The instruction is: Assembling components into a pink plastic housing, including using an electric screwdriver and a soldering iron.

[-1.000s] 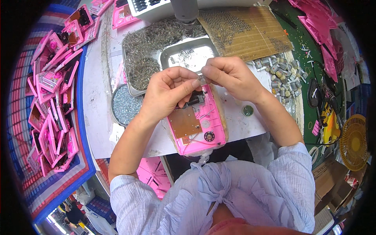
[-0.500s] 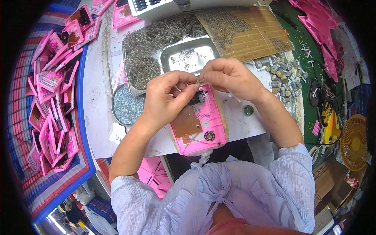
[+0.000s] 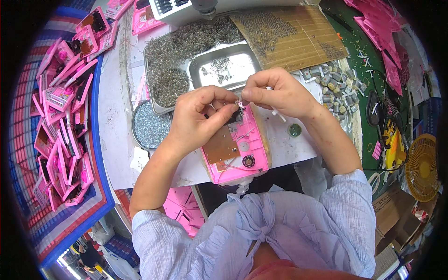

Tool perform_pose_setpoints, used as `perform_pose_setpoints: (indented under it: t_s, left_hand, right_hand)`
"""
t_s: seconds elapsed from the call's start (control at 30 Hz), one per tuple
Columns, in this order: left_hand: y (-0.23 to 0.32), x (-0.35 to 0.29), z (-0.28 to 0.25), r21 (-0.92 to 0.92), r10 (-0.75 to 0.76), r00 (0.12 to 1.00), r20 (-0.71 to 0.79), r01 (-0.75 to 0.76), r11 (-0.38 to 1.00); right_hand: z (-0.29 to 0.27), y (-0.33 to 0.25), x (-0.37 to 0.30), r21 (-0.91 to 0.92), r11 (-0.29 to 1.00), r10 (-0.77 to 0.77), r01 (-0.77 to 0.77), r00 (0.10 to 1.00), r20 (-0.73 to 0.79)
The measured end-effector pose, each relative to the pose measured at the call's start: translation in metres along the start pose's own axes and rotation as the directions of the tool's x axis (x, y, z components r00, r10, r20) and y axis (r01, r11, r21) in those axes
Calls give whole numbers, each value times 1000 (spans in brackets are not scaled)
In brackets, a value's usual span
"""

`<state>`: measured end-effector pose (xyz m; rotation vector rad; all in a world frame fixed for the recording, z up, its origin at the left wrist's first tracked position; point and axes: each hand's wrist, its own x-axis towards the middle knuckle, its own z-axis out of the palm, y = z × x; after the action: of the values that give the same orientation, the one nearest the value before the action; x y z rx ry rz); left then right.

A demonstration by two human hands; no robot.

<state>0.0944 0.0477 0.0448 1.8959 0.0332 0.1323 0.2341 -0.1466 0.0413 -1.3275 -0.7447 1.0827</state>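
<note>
My left hand (image 3: 198, 114) is closed, thumb and forefinger pinching a tiny metal spring (image 3: 240, 102) over the top end of a pink plastic housing (image 3: 257, 142). Meeting it there is my right hand (image 3: 282, 95), its fingertips closed at the same spring. A white plastic pin (image 3: 278, 115) sticks out from under the right fingers. The housing lies open side up near the table's front edge, showing a brown circuit board (image 3: 220, 147), a round black speaker-like part (image 3: 248, 161) and thin wires. My left fingers partly hide its upper end.
Beyond my hands is a metal tray (image 3: 150, 95) heaped with small springs, beside cardboard (image 3: 308, 39) with more springs. A round tin of small metal pieces (image 3: 151, 125) stands left, small motors (image 3: 333, 88) lie right. Pink housings (image 3: 65, 121) fill the far left; a yellow fan (image 3: 422, 168) sits right.
My right fingers have shifted slightly and closed in at the spring. The white pin under them shows more. My left hand and the housing have stayed nearly in place.
</note>
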Motion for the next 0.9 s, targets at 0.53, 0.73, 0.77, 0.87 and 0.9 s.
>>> perform_pose_setpoints:
  t_s: [0.53, 0.73, 0.77, 0.87, 0.9]
  left_hand:
    - [5, 1, -3, -43, -27, 1000, -2, 27, 999]
    - [9, 1, -2, -233, -102, 995, 15, 103, 967]
    - [12, 2, -3, -316, -154, 987, 43, 159, 935]
    - [13, 4, -3, -512, -213, 968, 135, 252, 821]
    - [13, 4, -3, -566, -215, 963, 165, 271, 779]
  right_hand:
    - [14, 4, -1, 152, 988, -7, 21, 995, -97]
    - [17, 11, -2, 104, 984, -126, 145, 978, -166]
    - [23, 11, -2, -44, 965, -260, 257, 937, -232]
    - [27, 10, -8, -237, 894, -434, 380, 866, -248]
    - [27, 10, -10, -258, 882, -452, 394, 860, -235]
